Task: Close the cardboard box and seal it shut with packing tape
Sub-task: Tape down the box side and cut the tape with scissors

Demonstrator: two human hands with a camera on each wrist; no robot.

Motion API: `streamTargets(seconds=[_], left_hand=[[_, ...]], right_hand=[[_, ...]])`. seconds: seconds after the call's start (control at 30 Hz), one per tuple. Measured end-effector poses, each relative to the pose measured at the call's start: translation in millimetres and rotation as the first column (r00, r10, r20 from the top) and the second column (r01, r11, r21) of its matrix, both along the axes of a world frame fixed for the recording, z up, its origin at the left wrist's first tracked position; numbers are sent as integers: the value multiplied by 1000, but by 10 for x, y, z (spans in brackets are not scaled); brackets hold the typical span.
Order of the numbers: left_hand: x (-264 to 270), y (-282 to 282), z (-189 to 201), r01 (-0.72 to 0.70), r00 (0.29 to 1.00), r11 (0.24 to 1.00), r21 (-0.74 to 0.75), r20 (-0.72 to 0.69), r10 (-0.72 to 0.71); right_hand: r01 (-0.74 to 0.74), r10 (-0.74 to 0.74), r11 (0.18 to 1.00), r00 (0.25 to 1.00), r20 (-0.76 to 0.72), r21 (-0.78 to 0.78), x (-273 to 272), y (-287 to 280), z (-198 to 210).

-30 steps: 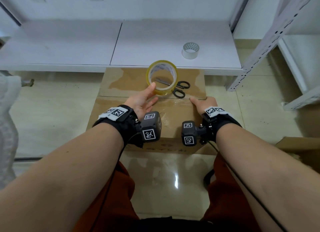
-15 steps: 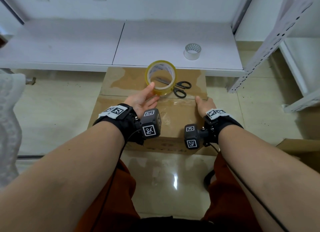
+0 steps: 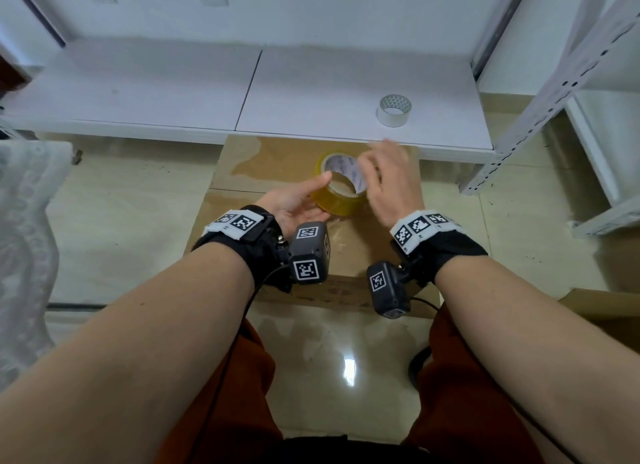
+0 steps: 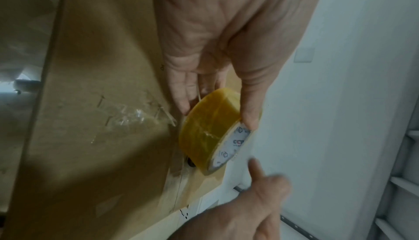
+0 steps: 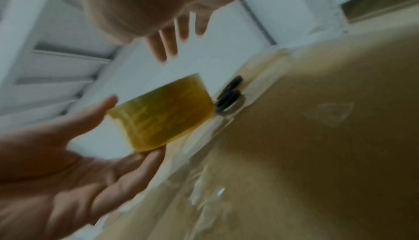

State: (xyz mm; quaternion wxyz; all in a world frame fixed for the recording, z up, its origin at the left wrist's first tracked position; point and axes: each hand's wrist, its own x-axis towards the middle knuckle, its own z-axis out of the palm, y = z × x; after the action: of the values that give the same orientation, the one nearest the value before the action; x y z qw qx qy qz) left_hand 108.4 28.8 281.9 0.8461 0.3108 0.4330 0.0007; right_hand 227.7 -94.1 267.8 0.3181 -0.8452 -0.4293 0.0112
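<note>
My left hand [image 3: 294,205] pinches the tape roll [image 3: 341,189] between thumb on its top rim and fingers underneath. My right hand [image 3: 389,183] hovers just beside the roll at 3 o'clock, fingers loosely spread, blurred, holding nothing. The roll is tilted, its hole facing up toward 1 o'clock. It sits over the closed cardboard box [image 3: 242,162], between my hands. Scissors [image 5: 229,97] lie behind it.
</note>
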Motion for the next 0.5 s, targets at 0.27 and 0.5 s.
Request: streamTargets(seconds=[0.27, 0.5], left_hand=[[-38, -48, 21, -44, 994, 998, 43, 102, 40], [-27, 8, 64, -14, 996, 982, 186, 87, -2]], right_hand=[[-201, 181, 974, 968, -177, -102, -187, 55, 14], [-191, 136, 979, 864, -486, -66, -178, -9, 111]])
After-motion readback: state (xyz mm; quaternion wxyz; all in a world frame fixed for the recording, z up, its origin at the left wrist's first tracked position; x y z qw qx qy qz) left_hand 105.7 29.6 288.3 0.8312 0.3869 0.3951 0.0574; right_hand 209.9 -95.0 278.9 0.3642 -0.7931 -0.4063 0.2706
